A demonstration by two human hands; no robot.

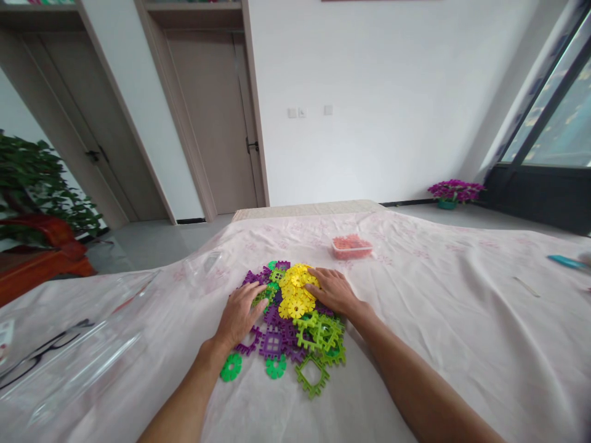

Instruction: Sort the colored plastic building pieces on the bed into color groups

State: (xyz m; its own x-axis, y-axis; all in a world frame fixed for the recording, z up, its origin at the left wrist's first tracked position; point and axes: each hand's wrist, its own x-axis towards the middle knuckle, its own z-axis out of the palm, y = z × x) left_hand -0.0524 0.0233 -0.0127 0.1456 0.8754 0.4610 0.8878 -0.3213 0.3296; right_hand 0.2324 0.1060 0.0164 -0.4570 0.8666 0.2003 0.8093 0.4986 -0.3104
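Between my hands a heap of plastic building pieces lies on the cloth. Yellow flower-shaped pieces (296, 292) are piled on top. Under and around them are purple square pieces (271, 342), light green square pieces (318, 331) and a few green round notched pieces (276, 367). My left hand (241, 309) rests on the left side of the heap, fingers apart, touching purple and green pieces. At the right, my right hand (333, 289) lies against the yellow pieces with its thumb spread from the fingers. Neither hand grips a piece.
Beyond the heap stands a clear tub of small pink pieces (351, 246). Clear plastic packaging (87, 375) and black-framed glasses (44, 351) lie at the left. At the far right is a blue object (567, 262). A pinkish cloth (438, 320) covers the surface.
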